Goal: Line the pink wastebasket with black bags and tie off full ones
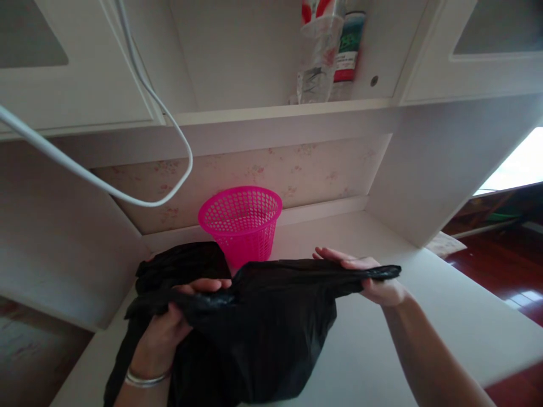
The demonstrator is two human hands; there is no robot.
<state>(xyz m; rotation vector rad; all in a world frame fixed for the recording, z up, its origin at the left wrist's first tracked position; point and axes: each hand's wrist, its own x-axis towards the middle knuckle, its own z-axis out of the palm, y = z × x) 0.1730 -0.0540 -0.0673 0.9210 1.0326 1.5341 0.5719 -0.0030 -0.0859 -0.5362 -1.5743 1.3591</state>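
Note:
A black plastic bag (275,328) is stretched between my two hands above the white surface. My left hand (169,322) grips the bag's edge at the left, and a bracelet sits on that wrist. On the other side, my right hand (369,277) holds the folded top edge, with the thumb and fingers on either side of the plastic. A pink perforated basket (250,243) stands upright just behind the bag, against the back panel. More black plastic (182,263) lies bunched to the basket's left; whether it joins the held bag I cannot tell.
A white cable (139,200) loops down at the upper left. Above the basket, an open cabinet shelf (271,116) holds clear plastic cups (320,56) and a green-and-red labelled container (348,51). White side panels (436,164) flank the white surface (373,350).

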